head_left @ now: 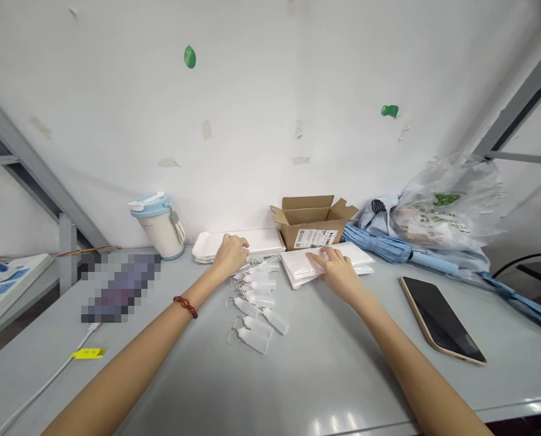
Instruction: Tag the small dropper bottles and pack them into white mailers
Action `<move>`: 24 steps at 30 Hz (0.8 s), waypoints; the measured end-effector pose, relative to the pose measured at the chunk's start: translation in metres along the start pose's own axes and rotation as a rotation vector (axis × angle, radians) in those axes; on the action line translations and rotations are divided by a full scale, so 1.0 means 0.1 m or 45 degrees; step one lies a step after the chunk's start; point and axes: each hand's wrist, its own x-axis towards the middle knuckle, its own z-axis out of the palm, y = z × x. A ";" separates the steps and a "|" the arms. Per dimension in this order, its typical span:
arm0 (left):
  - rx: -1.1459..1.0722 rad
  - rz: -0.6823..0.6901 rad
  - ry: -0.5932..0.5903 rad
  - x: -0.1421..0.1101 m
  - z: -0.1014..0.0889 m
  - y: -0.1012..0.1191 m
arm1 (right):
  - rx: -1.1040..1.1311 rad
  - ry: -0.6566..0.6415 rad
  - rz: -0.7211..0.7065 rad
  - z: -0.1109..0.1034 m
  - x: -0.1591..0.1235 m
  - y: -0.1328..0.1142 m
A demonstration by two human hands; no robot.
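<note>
My left hand (231,257), with a red beaded bracelet (186,307) on its wrist, is closed with curled fingers at the front edge of a stack of flat white packets (263,241). Whatever its fingertips hold is hidden. Just right of and below it lie several small translucent squeeze bottles (254,340) with thin looped cap ties, in a loose column on the grey table. My right hand (339,274) rests on a second pile of glossy white packets (297,264), its thumb and forefinger spread apart on the top surface.
An open cardboard box (309,227) stands behind the packets against the wall. Left are a cream-and-blue tumbler (159,227), a blurred-out dark device (125,287) and a white cable (43,387). Right are a blue folded umbrella (379,242), a plastic bag (452,206) and a phone (441,318).
</note>
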 end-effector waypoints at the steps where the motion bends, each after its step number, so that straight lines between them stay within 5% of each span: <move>1: 0.032 0.028 -0.004 0.00 0.00 -0.02 | -0.001 0.011 -0.003 0.01 0.01 -0.01; 8: 0.168 0.146 0.001 -0.01 0.04 -0.06 | 0.006 0.064 -0.016 0.07 0.05 -0.08; 17: 0.221 0.139 0.229 -0.27 -0.09 0.03 | 0.132 0.074 -0.093 0.00 -0.03 -0.08; 20: 0.204 0.168 0.330 -0.53 -0.07 -0.02 | 0.299 0.232 -0.194 -0.06 -0.06 -0.17; 24: 0.120 0.465 0.593 -0.85 0.02 -0.06 | 0.390 0.556 -0.401 -0.16 -0.15 -0.44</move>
